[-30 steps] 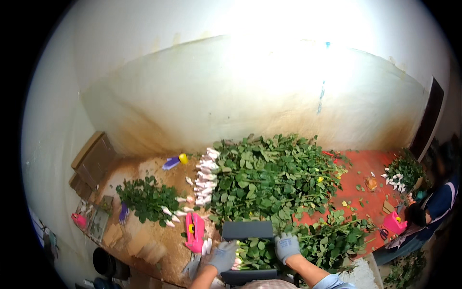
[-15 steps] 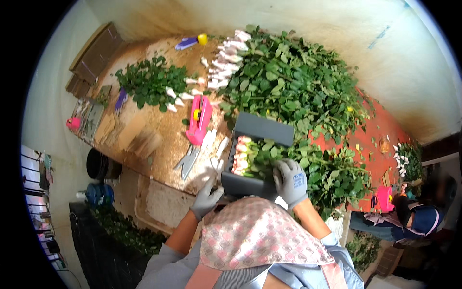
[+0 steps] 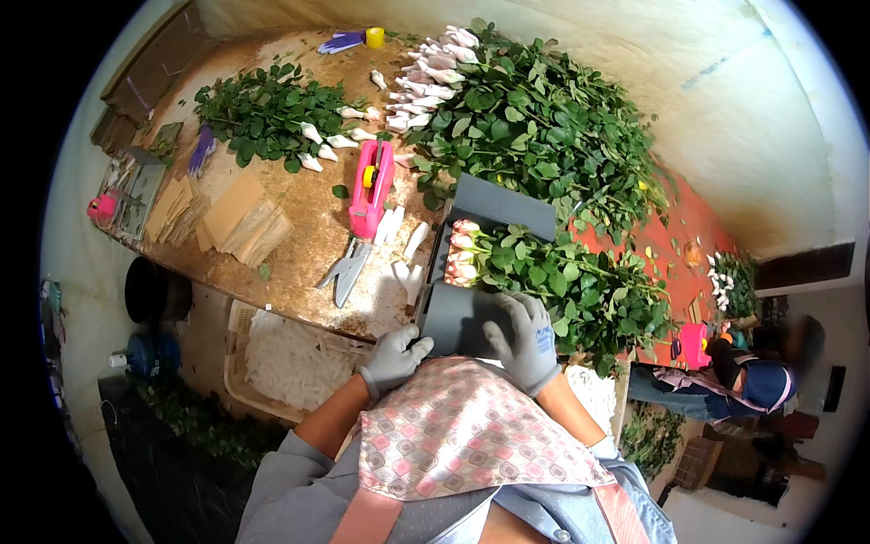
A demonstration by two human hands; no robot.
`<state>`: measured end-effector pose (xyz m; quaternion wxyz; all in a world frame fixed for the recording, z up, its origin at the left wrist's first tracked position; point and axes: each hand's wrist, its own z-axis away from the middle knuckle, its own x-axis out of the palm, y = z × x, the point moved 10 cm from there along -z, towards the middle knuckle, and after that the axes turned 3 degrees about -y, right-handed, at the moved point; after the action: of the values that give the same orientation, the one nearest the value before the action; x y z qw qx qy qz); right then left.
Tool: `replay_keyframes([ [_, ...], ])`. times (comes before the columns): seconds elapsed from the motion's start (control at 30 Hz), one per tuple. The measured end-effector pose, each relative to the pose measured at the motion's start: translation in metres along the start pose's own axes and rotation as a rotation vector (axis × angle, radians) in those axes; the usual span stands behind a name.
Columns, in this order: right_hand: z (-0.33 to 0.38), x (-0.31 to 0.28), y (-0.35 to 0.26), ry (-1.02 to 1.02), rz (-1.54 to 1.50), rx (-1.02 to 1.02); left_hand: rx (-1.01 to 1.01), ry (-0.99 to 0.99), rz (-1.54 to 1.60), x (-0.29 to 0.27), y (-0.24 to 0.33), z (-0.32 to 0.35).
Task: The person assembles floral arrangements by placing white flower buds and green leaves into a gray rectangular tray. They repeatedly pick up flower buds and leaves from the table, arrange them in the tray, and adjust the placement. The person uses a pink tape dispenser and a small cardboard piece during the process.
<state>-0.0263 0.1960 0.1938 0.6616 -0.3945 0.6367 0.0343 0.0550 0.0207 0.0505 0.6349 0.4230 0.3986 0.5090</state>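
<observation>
Left hand, grey-gloved (image 3: 395,361): fingers half curled, at the left end of the box's near panel; whether it grips the edge, we cannot tell.

Right hand, grey-gloved (image 3: 526,343): open, fingers spread and bent, laid on the same panel near its right end.

Dark grey flat-sided box (image 3: 504,207): directly before us at the table's near edge, one panel on the far side, one on the near side beneath our hands.

Bunch of pink-and-cream roses (image 3: 462,253): between those panels, heads stacked at the left, green leafy stems running out to the right.

Bright pink tape dispenser with yellow core (image 3: 370,201): left of the box, on the brown worn tabletop (image 3: 304,195). Just below it we list a grey plier-shaped tool (image 3: 346,274); beside both, several small white sleeves (image 3: 390,225).

Large heap of green leafy stems (image 3: 553,127): beyond the box, its white-wrapped heads (image 3: 433,80) facing left. Smaller leafy bunch (image 3: 263,113): farther left, above flat brown cardboard pieces (image 3: 243,220).

Co-worker in a dark blue cap (image 3: 766,383): far right, by the red tabletop (image 3: 625,238).
</observation>
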Motion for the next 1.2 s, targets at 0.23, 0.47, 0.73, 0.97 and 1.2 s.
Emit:
replay_keyframes([
  [0.23,-0.003,-0.037,-0.057,-0.269,0.225,-0.128,0.272,-0.291,0.67,0.002,0.104,0.009],
  [0.47,-0.088,-0.059,0.008,0.08,0.461,-0.053,0.667,-0.142,-0.543,0.027,0.145,-0.061],
  [0.73,-0.136,0.0,0.069,0.085,0.649,0.079,0.14,-0.368,-1.106,0.053,0.075,-0.158],
  [0.97,-0.116,0.077,0.054,-0.2,0.492,-0.086,0.152,-0.393,-1.039,0.052,0.069,-0.161],
  [1.2,-0.108,0.1,0.075,-0.26,0.577,-0.173,0.067,-0.117,0.147,-0.061,0.018,-0.137],
])
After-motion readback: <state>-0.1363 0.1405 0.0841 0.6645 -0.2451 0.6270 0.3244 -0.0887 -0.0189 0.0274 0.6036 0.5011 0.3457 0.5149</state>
